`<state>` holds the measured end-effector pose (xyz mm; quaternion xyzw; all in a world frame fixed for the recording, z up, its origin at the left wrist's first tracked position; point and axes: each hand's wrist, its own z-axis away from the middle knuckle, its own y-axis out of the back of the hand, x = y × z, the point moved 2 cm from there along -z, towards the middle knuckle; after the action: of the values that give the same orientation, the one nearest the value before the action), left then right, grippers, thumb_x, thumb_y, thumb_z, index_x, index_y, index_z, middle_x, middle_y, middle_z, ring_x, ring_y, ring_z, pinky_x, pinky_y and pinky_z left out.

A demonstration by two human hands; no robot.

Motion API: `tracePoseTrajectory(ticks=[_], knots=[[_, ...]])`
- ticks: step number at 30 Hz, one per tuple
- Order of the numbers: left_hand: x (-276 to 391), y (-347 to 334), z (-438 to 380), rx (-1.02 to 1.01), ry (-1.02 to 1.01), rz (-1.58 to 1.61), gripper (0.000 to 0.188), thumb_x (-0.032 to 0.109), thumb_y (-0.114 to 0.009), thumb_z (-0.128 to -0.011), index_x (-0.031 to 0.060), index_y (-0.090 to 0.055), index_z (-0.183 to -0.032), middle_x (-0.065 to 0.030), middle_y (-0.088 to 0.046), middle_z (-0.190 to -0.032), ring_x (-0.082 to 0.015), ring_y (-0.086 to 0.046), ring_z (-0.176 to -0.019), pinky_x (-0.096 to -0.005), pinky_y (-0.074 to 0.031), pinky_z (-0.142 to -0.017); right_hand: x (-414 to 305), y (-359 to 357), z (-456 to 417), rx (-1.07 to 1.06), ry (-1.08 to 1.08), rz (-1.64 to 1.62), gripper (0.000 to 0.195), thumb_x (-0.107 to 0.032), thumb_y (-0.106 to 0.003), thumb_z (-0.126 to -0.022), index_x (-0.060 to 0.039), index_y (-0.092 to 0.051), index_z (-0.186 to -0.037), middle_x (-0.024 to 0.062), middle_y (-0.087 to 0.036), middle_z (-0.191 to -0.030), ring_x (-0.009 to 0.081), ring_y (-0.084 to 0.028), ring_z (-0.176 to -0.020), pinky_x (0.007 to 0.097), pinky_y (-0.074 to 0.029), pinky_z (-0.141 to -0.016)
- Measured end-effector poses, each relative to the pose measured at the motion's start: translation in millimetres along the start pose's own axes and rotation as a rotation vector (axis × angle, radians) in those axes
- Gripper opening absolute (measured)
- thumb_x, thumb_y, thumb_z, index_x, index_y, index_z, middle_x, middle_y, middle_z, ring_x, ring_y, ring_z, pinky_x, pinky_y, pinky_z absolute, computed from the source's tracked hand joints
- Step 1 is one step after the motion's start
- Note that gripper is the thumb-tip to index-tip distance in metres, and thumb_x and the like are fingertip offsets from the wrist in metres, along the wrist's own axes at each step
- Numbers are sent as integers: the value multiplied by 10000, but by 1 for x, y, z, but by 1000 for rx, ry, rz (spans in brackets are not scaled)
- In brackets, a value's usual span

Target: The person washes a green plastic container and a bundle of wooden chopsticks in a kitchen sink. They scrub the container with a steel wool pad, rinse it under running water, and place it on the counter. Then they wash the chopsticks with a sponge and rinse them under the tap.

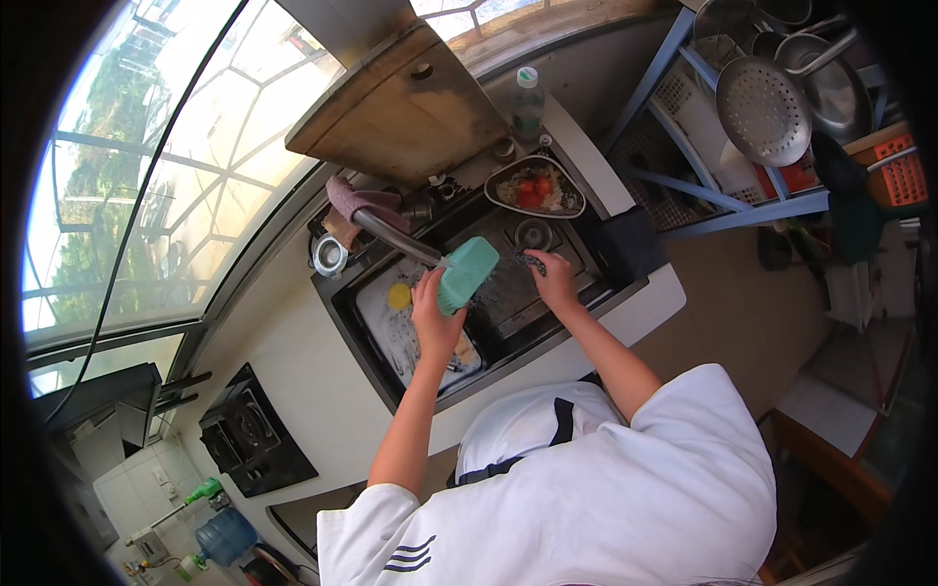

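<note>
Over the dark double sink, my left hand grips a mint-green plastic tray with small holes, tilted beside the end of the faucet. My right hand holds a dark metal scouring pad above the right basin, near its round drain. The left basin contains whitish, speckled suds and a round yellow object. A purple cloth is wrapped around the faucet. In the sink's back right corner sits a triangular strainer basket with food scraps and red pieces.
A wooden cutting board leans behind the sink, with a plastic bottle to its right. On the left stands a black gas stove. A blue rack at right carries a perforated skimmer and pans.
</note>
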<state>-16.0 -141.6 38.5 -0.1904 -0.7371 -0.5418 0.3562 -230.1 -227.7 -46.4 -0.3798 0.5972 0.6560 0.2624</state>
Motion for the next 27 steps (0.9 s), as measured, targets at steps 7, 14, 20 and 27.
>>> tracePoseTrajectory(ticks=[7,14,20,27], knots=[[-2,-21,-14,-44,-6,-9,585,32,-785,-649,21,-537,-1179,-168,-576,-1189,-377,-552,-1091,-443,-441,-927,64,37,39,84,11,146,322,31,-665,-759,-47,-650,-1071,124,-664,-1033,324,-601,-961,397,-492,-839],[-10,-44,-22,-3,183,152,556,75,-811,-685,5,-528,-1159,-142,-617,-1070,-283,-619,-998,-387,-504,-835,87,47,51,89,105,247,359,38,-661,-743,-52,-637,-1090,96,-652,-1109,298,-596,-986,390,-481,-869],[-69,-67,-14,53,801,628,686,226,-840,-708,-20,-467,-1229,-165,-578,-1140,-303,-611,-1028,-437,-523,-787,83,42,51,110,140,275,370,40,-660,-738,-61,-637,-1093,89,-650,-1113,290,-590,-988,388,-476,-878],[-77,-58,-1,49,1205,1110,741,225,-766,-803,-10,-319,-1346,-185,-466,-1303,-374,-546,-1161,-572,-487,-932,85,42,52,104,135,280,368,44,-657,-740,-48,-628,-1096,94,-646,-1117,291,-591,-984,388,-476,-873]])
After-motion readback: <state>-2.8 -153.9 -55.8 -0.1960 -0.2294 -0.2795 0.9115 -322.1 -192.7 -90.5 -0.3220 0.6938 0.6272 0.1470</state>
